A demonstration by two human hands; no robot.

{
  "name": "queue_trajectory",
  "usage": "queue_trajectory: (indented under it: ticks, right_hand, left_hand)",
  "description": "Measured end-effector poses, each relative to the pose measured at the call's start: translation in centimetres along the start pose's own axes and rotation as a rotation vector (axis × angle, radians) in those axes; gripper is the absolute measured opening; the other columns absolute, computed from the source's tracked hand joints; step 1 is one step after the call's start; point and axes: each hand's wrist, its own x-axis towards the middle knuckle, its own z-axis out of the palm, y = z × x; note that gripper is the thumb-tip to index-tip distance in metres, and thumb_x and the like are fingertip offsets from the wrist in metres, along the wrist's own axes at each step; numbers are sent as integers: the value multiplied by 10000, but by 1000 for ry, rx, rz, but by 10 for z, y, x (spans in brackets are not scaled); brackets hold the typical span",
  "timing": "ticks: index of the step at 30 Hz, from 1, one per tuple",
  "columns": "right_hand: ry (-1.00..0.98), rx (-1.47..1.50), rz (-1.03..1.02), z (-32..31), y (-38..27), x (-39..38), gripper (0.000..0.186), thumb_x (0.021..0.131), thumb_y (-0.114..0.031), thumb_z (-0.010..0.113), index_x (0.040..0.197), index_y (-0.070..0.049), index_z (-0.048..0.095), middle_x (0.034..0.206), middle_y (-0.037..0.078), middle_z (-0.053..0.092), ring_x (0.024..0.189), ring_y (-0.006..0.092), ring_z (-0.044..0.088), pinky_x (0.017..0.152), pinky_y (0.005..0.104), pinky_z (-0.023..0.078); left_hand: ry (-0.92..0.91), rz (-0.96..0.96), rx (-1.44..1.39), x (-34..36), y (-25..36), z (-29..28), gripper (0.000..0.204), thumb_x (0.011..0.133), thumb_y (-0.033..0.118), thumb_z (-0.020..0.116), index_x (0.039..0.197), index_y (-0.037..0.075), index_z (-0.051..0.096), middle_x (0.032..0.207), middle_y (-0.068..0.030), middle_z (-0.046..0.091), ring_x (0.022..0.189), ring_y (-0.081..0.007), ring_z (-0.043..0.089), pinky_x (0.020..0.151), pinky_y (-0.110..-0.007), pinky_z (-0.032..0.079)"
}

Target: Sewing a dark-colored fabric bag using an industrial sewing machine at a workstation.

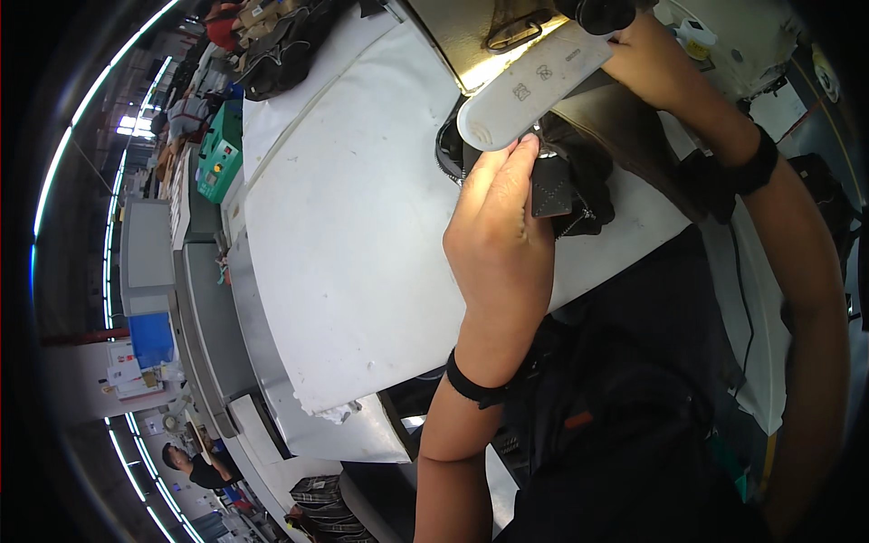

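Observation:
My left hand (498, 208) reaches up from below, its thumb and fingers pressed together on a dark fabric bag (593, 195) with metal zipper teeth along its edges. Beside my fingertips a dark patch (551, 187) with stitched lines hangs on the bag. Just above my fingers is the pale, round-ended arm of a sewing machine (534, 90), which covers part of the bag. My right hand (647, 63) is at the far right end of that arm, close to a black round knob (605, 11). Its fingers are mostly hidden behind the machine.
A white worktable (362, 208) spreads under and left of the bag. A lit machine body (480, 41) stands at the far side. More dark bags (281, 59) lie at the back left, near a green box (220, 152). Another person (201, 466) sits at the lower left, well away.

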Motion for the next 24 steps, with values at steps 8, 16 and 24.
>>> queue_trajectory:
  ticks: [8, 16, 24]
  right_hand:
    - [116, 24, -125, 12, 3, 1, 210, 854, -138, 660, 934, 41, 736, 807, 170, 731, 783, 245, 710, 756, 374, 534]
    - [79, -8, 82, 11, 15, -4, 244, 889, -208, 677, 991, 0, 754, 862, 186, 748, 814, 249, 725, 764, 373, 537]
    - [100, -113, -100, 10, 9, 0, 264, 897, -178, 679, 1123, -59, 745, 1041, 174, 753, 976, 302, 723, 860, 382, 534]
  left_hand:
    - [24, 23, 26, 0, -2, 2, 319, 833, -56, 739, 1133, 47, 766, 1162, -154, 755, 1076, -286, 736, 908, -347, 583]
    - [1, 35, 29, 3, 0, -1, 350, 821, -99, 720, 1138, 45, 760, 1172, -154, 750, 1076, -290, 734, 935, -350, 578]
    - [-38, 1, -33, 3, -3, -2, 508, 719, -186, 634, 1159, 42, 745, 1231, -152, 720, 1136, -285, 705, 969, -356, 560]
